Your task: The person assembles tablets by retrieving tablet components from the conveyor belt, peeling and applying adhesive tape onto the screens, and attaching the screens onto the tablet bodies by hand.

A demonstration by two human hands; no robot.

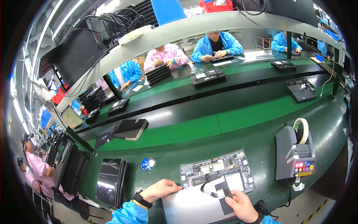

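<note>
An opened laptop lies in front of me, its circuit boards and inner parts bare. Its near side meets a smooth silver panel. My left hand is closed, thumb and fingertips pinched at the panel's far left corner. A black ribbon cable curves over the panel's far edge. My right hand is closed on a flat black piece, thumb on top, over the panel's right part. The fingers beneath that piece are hidden.
A grey tape dispenser with a tape roll stands right. Stacked dark laptops lie left, near blue scraps. Two dark covers rest farther back. Beyond a conveyor carrying laptops, several people work. A shelf beam crosses overhead.
</note>
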